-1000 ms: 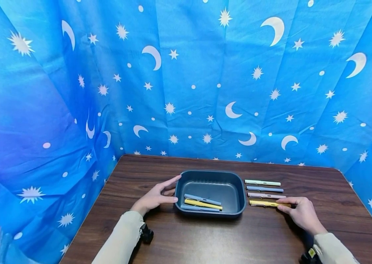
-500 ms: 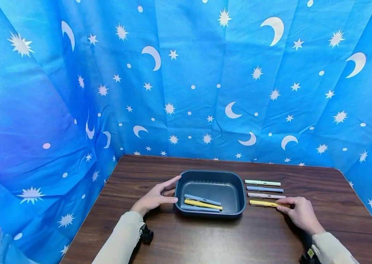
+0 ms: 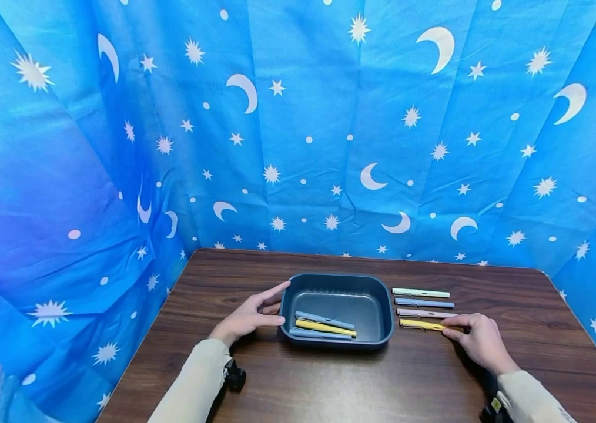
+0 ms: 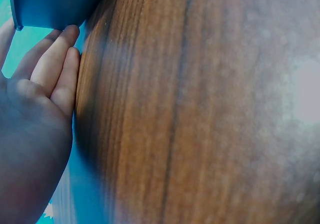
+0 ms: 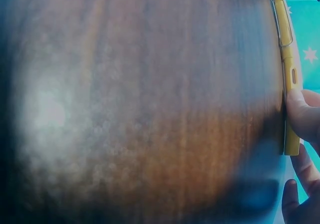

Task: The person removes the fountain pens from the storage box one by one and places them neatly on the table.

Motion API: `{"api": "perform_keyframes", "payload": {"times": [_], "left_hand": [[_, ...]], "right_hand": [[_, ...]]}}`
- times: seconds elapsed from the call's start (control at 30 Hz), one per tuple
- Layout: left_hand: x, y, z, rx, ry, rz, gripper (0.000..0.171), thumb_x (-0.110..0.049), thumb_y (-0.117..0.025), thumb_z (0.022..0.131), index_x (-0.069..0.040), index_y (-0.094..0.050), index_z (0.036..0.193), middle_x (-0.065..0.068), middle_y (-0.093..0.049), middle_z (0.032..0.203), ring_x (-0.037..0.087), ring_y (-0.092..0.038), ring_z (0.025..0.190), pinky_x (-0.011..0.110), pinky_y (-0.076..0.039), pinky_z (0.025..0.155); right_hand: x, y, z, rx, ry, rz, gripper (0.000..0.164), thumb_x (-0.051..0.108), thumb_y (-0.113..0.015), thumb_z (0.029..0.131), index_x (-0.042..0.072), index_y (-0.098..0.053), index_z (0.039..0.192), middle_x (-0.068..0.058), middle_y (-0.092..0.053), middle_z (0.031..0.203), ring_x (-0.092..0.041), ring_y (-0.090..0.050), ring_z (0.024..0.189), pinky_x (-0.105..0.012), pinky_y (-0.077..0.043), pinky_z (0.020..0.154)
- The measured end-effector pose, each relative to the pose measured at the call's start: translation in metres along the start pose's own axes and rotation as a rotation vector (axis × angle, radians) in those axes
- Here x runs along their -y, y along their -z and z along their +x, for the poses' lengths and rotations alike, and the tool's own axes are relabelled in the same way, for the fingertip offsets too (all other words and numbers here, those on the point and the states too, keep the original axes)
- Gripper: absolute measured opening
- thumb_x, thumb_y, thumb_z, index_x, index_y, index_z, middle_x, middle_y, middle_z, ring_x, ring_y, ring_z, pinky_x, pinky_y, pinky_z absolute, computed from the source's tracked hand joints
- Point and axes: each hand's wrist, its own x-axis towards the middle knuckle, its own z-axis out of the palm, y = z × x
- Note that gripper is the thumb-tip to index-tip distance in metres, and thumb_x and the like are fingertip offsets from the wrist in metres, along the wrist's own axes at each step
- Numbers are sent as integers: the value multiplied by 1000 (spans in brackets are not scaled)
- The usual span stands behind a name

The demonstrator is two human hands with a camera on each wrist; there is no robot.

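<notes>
The right hand (image 3: 480, 343) pinches a yellow pen (image 3: 421, 325), partly hiding it; the left hand (image 3: 245, 317), fingers spread, touches the dark tray (image 3: 348, 302) between them. Inside, nearer the left, lie two blue pens (image 3: 324, 319) and a second yellow pen (image 3: 330, 329).

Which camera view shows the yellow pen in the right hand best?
The right wrist view: the yellow pen appears largest there, with both ends visible. The head view shows it much smaller, partly covered by the right hand. The left wrist view doesn't show it at all.
</notes>
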Motion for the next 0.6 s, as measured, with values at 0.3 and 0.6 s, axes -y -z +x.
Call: {"api": "perform_keyframes", "payload": {"times": [0.3, 0.6], "left_hand": [[1, 0, 1, 1, 4, -6, 79, -17, -75, 99, -38, -36, 164, -2, -29, 172, 33, -39, 153, 58, -31, 124], [1, 0, 0, -3, 5, 0, 79, -16, -74, 100, -38, -35, 164, 1, -30, 172, 34, -39, 153, 59, -32, 123]], "right_hand": [[3, 1, 1, 21, -24, 4, 16, 5, -91, 79, 15, -86, 91, -3, -81, 91, -33, -77, 91, -55, -59, 80], [4, 1, 2, 30, -19, 4, 16, 6, -90, 80, 16, -86, 93, -3, -81, 92, -34, -77, 93, -57, -59, 82]]}}
